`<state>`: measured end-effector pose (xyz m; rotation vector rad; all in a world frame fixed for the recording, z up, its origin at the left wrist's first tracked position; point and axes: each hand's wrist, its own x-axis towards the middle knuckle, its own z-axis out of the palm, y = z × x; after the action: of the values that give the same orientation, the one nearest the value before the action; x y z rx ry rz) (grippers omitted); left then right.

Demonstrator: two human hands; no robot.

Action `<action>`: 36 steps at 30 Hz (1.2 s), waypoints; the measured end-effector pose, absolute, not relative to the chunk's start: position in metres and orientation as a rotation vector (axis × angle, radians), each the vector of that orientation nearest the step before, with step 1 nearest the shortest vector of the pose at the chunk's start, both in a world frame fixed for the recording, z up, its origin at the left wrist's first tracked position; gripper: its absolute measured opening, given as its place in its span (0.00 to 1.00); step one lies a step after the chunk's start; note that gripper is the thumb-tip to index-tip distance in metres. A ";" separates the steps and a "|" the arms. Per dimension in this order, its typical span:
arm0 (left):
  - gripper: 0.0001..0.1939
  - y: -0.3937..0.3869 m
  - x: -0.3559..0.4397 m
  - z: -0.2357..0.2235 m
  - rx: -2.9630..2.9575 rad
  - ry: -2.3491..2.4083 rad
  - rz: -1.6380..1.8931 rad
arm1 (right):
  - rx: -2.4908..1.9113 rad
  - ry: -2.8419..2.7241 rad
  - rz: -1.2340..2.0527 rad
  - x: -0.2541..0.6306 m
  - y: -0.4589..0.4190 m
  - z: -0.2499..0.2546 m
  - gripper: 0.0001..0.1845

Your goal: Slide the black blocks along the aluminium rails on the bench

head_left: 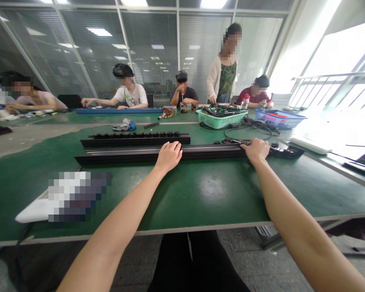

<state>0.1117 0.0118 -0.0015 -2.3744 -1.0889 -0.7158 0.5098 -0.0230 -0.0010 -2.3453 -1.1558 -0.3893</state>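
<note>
The left hand (pixel 168 157) and right hand (pixel 254 151) were found palm-down on a black rail (pixel 134 154), which lay lengthwise on the green counter (pixel 182 198). Fingers were curled over its far edge; whether either grip was clamped could not be determined. A second rail (pixel 134 141), carrying black fittings (pixel 134 134), lay just beyond, parallel.
</note>
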 end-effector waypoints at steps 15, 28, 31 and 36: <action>0.22 0.010 0.113 0.000 -2.398 -1.089 -0.735 | -2.346 -1.183 -0.387 0.508 -0.027 0.002 0.26; 0.22 0.011 0.113 0.000 -2.385 -1.087 -0.717 | -2.389 -1.190 -0.385 0.503 -0.030 0.006 0.23; 0.22 0.011 0.113 0.000 -2.382 -1.081 -0.718 | -2.389 -1.189 -0.396 0.502 -0.030 0.006 0.22; 0.22 0.010 0.113 0.001 -2.386 -1.085 -0.719 | -2.397 -1.184 -0.383 0.502 -0.029 0.006 0.23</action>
<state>0.1128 0.0102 0.0007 -2.3860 -1.0846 -0.7195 0.5024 -0.0295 0.0057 -2.3972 -1.1835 -0.3831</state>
